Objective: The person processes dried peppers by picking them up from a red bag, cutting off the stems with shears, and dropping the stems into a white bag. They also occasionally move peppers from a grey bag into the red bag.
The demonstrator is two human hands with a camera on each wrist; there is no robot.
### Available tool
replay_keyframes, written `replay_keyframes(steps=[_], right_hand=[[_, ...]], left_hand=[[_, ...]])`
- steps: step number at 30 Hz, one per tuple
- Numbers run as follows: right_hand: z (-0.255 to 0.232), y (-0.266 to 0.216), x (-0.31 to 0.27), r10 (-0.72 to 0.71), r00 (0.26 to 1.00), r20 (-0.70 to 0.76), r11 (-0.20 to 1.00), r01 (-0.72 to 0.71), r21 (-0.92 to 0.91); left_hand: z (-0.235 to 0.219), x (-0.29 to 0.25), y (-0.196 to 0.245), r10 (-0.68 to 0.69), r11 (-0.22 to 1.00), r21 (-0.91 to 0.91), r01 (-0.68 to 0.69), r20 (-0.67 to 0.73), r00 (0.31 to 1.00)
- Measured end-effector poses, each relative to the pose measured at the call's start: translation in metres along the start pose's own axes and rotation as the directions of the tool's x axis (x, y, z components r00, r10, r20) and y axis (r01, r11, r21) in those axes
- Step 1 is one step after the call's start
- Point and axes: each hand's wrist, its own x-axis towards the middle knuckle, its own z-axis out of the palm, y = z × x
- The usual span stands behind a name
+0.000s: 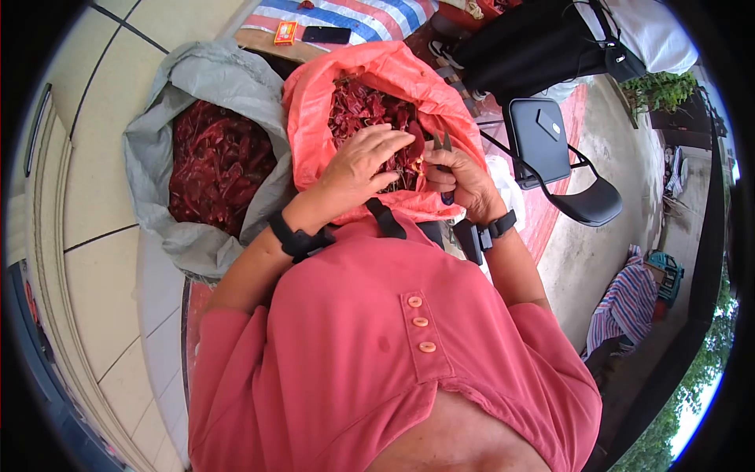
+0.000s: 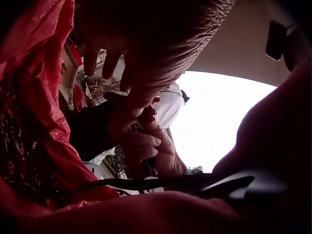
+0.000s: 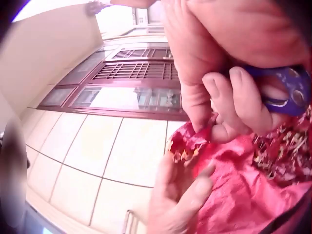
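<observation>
My right hand (image 1: 464, 181) grips blue-handled scissors (image 3: 292, 92), their blades pointing up and away from me in the head view. Its fingertips also pinch a dried red chili (image 3: 189, 139), which looks torn at its lower end. My left hand (image 1: 358, 165) hovers just beside it with fingers extended. In the right wrist view the left fingertips (image 3: 167, 168) are right at the chili. Both hands are over a coral-red sack (image 1: 314, 82) filled with dried red chilies and bits of stem (image 1: 354, 110). The left wrist view is dark, with the hands close together.
A grey sack (image 1: 145, 157) of darker red chilies (image 1: 224, 169) stands left of the coral one. Ahead, a striped cloth (image 1: 370, 20) lies near a phone (image 1: 326, 35) and an orange box (image 1: 285, 32). A black folding chair (image 1: 598, 202) and another person (image 1: 519, 55) are at right.
</observation>
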Motion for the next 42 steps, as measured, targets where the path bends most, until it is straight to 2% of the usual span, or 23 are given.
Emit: replay_keyframes(steps=[1, 5, 8, 10, 12, 13, 15, 17, 18, 19, 21, 23, 24, 25, 29, 31, 32, 33, 34, 35, 36, 38, 42], right_hand=[[0.006, 0.002, -0.002, 0.002, 0.997, 0.071, 0.999, -0.005, 0.040], [0.012, 0.015, 0.002, 0.095, 0.988, 0.120, 0.990, -0.107, 0.091], [0.010, 0.017, 0.003, 0.054, 0.986, 0.155, 0.998, -0.048, -0.045], [0.001, 0.009, 0.007, -0.047, 0.996, 0.076, 0.972, 0.063, -0.224], [-0.049, 0.005, 0.024, -0.032, 0.999, -0.035, 0.986, 0.026, -0.165], [-0.074, 0.009, 0.034, -0.125, 0.979, -0.161, 0.927, 0.057, -0.371], [-0.120, 0.026, 0.053, -0.363, 0.872, -0.330, 0.689, 0.013, -0.725], [-0.162, 0.051, 0.075, -0.502, 0.832, -0.235, 0.215, -0.143, -0.966], [-0.172, 0.055, 0.082, -0.549, 0.821, -0.157, -0.054, -0.222, -0.973], [-0.130, 0.050, 0.070, -0.529, 0.800, -0.282, -0.069, -0.373, -0.925], [-0.129, 0.066, 0.087, -0.501, 0.796, -0.338, -0.110, -0.447, -0.888], [-0.124, 0.073, 0.091, -0.447, 0.815, -0.369, -0.173, -0.483, -0.858], [-0.128, 0.078, 0.096, -0.455, 0.808, -0.375, -0.171, -0.492, -0.853], [-0.136, 0.086, 0.102, -0.464, 0.800, -0.381, -0.170, -0.502, -0.848], [-0.124, 0.075, 0.086, -0.495, 0.781, -0.380, -0.100, -0.486, -0.868], [-0.103, 0.061, 0.067, -0.597, 0.733, -0.326, -0.049, -0.439, -0.897], [-0.106, 0.059, 0.065, -0.528, 0.789, -0.313, 0.203, -0.241, -0.949], [-0.112, 0.057, 0.064, -0.468, 0.841, -0.271, 0.448, -0.038, -0.893], [-0.094, 0.045, 0.055, -0.425, 0.882, -0.203, 0.662, 0.149, -0.735], [-0.073, 0.039, 0.043, -0.356, 0.911, -0.210, 0.831, 0.205, -0.516], [-0.051, 0.029, 0.029, -0.342, 0.923, -0.178, 0.844, 0.218, -0.491], [-0.021, 0.017, 0.010, -0.312, 0.944, -0.110, 0.869, 0.237, -0.434], [0.029, 0.006, -0.010, -0.451, 0.892, 0.022, 0.811, 0.420, -0.407]], left_hand=[[0.002, 0.002, 0.000, 0.002, 0.998, -0.057, -0.002, 0.015, 1.000], [0.002, 0.003, -0.001, -0.006, 0.986, -0.164, 0.008, 0.016, 1.000], [0.000, -0.004, -0.001, -0.028, 0.938, -0.345, 0.027, 0.002, 1.000], [-0.008, -0.011, 0.003, -0.092, 0.904, -0.420, 0.083, -0.002, 0.996], [-0.029, -0.023, 0.005, -0.190, 0.903, -0.395, 0.171, -0.010, 0.982], [-0.044, -0.027, 0.011, -0.248, 0.930, -0.303, 0.206, -0.109, 0.963], [-0.075, -0.038, 0.012, -0.353, 0.935, -0.089, 0.342, -0.277, 0.894], [-0.104, -0.056, -0.003, -0.393, 0.866, 0.149, 0.478, -0.391, 0.832], [-0.118, -0.065, -0.013, -0.378, 0.813, 0.265, 0.518, -0.435, 0.817], [-0.129, -0.075, -0.023, -0.403, 0.755, 0.322, 0.571, -0.459, 0.792], [-0.143, -0.098, -0.046, -0.376, 0.635, 0.468, 0.614, -0.507, 0.776], [-0.145, -0.114, -0.054, -0.471, 0.513, 0.511, 0.690, -0.504, 0.724], [-0.147, -0.118, -0.053, -0.517, 0.447, 0.530, 0.721, -0.505, 0.691], [-0.145, -0.115, -0.050, -0.357, 0.526, 0.578, 0.624, -0.516, 0.778], [-0.121, -0.087, -0.022, -0.492, 0.754, 0.143, 0.642, -0.524, 0.695], [-0.104, -0.073, -0.015, -0.613, 0.777, -0.154, 0.611, -0.405, 0.678], [-0.095, -0.065, -0.010, -0.677, 0.735, -0.315, 0.600, -0.296, 0.674], [-0.085, -0.058, -0.008, -0.645, 0.748, -0.352, 0.562, -0.185, 0.742], [-0.075, -0.051, -0.007, -0.594, 0.757, -0.391, 0.524, -0.075, 0.801], [-0.067, -0.042, -0.006, -0.568, 0.735, -0.434, 0.521, 0.024, 0.823], [-0.059, -0.033, -0.004, -0.531, 0.712, -0.472, 0.519, 0.121, 0.839], [-0.031, -0.019, -0.006, -0.433, 0.784, -0.435, 0.443, 0.129, 0.892], [-0.008, 0.004, 0.000, -0.284, 0.845, -0.420, 0.331, 0.171, 0.943]])
